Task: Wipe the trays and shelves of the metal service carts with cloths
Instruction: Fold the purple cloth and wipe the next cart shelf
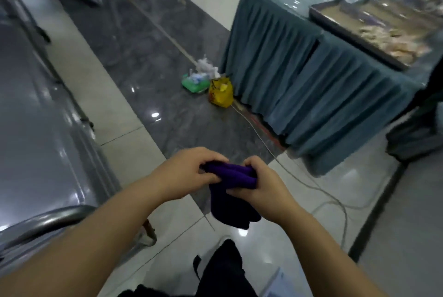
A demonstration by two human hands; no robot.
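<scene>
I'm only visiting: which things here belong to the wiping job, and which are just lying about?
Part of the job:
- purple cloth, gripped by the left hand and right hand
- metal cart on the left

Just lying about:
- green bag and yellow bag on the floor
- cable across the floor
- skirted table and the tray on it

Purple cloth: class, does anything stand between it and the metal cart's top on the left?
Nothing visible does. The left hand and right hand grip the purple cloth above the floor; the metal cart lies to its left, with only its curved handle at the near end.
</scene>
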